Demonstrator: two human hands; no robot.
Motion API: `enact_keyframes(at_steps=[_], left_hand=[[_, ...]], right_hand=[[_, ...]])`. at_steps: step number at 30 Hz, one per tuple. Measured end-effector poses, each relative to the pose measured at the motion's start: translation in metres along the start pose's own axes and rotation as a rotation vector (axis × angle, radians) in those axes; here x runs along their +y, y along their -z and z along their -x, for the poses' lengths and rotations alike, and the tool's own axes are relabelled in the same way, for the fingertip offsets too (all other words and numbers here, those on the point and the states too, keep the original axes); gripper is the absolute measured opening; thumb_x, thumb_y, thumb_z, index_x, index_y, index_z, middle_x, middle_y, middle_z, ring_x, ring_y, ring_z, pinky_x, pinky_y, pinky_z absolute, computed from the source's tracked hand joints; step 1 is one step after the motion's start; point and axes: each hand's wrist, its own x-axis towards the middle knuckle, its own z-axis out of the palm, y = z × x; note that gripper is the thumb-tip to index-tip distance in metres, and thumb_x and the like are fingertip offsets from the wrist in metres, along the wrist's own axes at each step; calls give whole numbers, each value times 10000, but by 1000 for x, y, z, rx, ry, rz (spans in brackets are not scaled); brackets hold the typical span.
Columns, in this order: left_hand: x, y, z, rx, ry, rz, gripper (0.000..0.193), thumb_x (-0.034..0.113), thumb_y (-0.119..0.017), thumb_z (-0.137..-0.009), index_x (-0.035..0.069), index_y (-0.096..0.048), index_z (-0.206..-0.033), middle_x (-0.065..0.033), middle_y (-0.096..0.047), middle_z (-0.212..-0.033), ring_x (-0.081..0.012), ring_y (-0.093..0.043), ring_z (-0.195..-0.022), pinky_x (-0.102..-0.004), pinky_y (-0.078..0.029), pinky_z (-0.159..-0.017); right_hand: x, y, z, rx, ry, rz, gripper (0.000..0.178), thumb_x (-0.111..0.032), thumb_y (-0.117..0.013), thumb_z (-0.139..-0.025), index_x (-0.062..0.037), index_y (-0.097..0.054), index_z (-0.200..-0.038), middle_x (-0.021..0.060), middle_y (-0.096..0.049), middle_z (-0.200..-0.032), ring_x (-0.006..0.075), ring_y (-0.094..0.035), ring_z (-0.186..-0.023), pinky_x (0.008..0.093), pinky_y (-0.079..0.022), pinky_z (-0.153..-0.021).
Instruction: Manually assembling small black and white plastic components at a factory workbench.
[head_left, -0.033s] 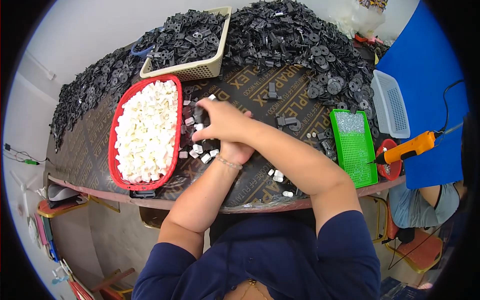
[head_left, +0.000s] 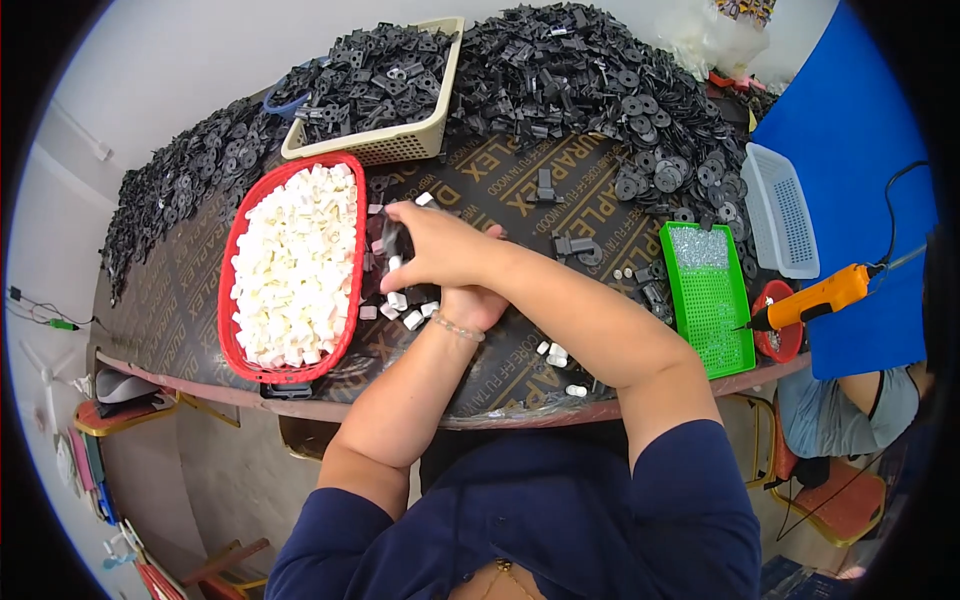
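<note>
Item: small black plastic part (head_left: 397, 240), dark, angular, glossy, partly hidden by fingers, so its full shape could not be told. It sat above the table, just right of the red tray, held over a scatter of loose white pieces.

Hands: right hand (head_left: 440, 248) crossed over the left, fingers curled closed around the black plastic part. Left hand (head_left: 472, 305) lay beneath the right wrist, mostly covered; whether it gripped anything could not be told. A thin beaded bracelet (head_left: 458, 327) circled the left wrist.

Containers:
- Red tray (head_left: 236, 340), oval, slotted plastic rim, heaped with small white blocks (head_left: 295, 265), matte and chunky.
- Beige basket (head_left: 405, 145), rectangular, perforated walls, filled with black plastic brackets (head_left: 370, 80).
- Green tray (head_left: 715, 320), rectangular, fine grid floor, holding a patch of tiny silvery screws (head_left: 698, 246) at its far end.
- White basket (head_left: 780, 215), rectangular, mesh walls, contents not visible.
- Small red bowl (head_left: 778, 340) at the table's right edge, contents unclear.

Loose stock: large pile of black parts (head_left: 600, 90), discs and brackets, along the far edge; loose white pieces (head_left: 405, 310) under the hands; a few more near the front edge (head_left: 556, 355).

Surface: table (head_left: 500, 380), dark brown film-faced board, smooth, printed.

Tool: orange electric screwdriver (head_left: 815, 297), tip resting at the red bowl.
</note>
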Motion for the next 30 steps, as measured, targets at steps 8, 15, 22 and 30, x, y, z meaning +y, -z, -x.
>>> enact_keyframes(at_steps=[8,15,22,30], left_hand=[[8,-3,-7,233,24,-31,460,453,-395,-1034,70,-528,-1252,-72,-620,-953,-230,-594,-876,-341,-476,-760],[13,-5,-8,219,38,-58,402,379,-463,-1034,76,-508,-1294,-83,-634,-1002,-214,-609,-913,-331,-486,-786],[1,-41,8,44,-251,-404,517,108,-602,-994,79,-402,-1469,-82,-601,-1290,-191,-604,-1111,-374,-492,-950],[5,-36,7,171,-196,-338,278,48,-554,-963,90,-470,-1225,-78,-667,-992,-271,-688,-965,-381,-555,-824]], right_hand=[[112,68,-55,616,-64,699,382,-211,-657,-878,-56,-647,-1227,212,-575,-1300,394,-602,-1085,464,-500,-937],[154,128,-37,319,-223,802,217,-177,-721,-827,-81,-715,-1021,160,-670,-1059,345,-668,-932,425,-545,-819],[39,96,52,180,-330,-306,205,-147,-783,-837,12,-655,-855,57,-667,-725,101,-641,-629,256,-492,-545],[2,126,160,-187,-380,410,371,-221,-822,-710,-42,-678,-1002,136,-652,-894,327,-647,-875,386,-524,-777]])
